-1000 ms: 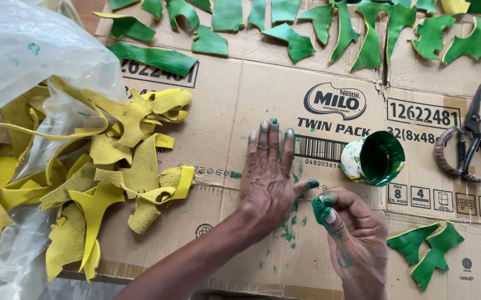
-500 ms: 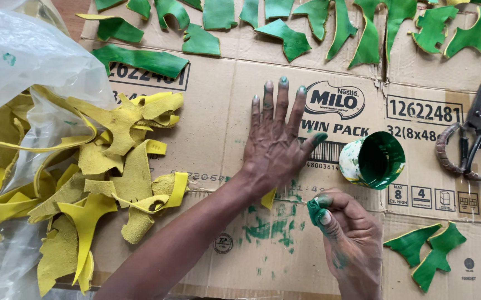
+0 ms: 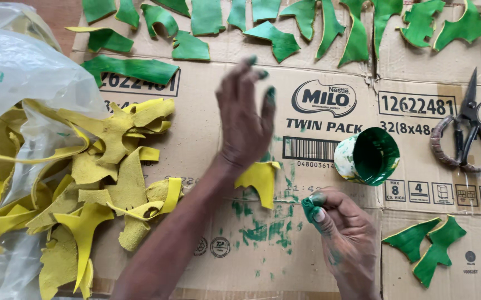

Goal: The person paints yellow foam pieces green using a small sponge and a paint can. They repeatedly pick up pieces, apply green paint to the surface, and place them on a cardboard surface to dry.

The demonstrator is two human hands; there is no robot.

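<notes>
1. Left hand [image 3: 243, 119] is raised over the flattened brown cardboard sheet [image 3: 218, 244], fingers spread apart and stretched out, green paint on the fingertips; it holds nothing
2. Right hand [image 3: 343, 236] is closed together, pinching a small green-soaked dabbing pad [image 3: 308, 209] between thumb and fingers
3. A small yellow leather scrap [image 3: 260, 180] lies flat on the cardboard just below the left wrist, partly hidden by it, above the green paint smears [image 3: 262, 228]; the pad is just beside its right edge
4. A small round cup of green paint [image 3: 369, 156] sits tipped on its side near the right hand, mouth facing the camera
5. A pile of yellow leather offcuts [image 3: 85, 189] lies to the left, half under a clear plastic bag [image 3: 23, 72]
6. Painted green leather pieces [image 3: 276, 39] are laid out along the top edge, two more green pieces [image 3: 429, 244] lie at right, well apart from the pile
7. Scissors with wrapped handles [image 3: 465, 139] lie far right, untouched
8. Risk, as a judgement: with the left hand lifted, the yellow scrap is unpinned and could slide under the pad, smearing paint unevenly
9. Risk: wet green fingertips could mark clean yellow offcuts if they reach into the pile
10. Risk: the tipped cup could roll or spill if the right hand knocks it
</notes>
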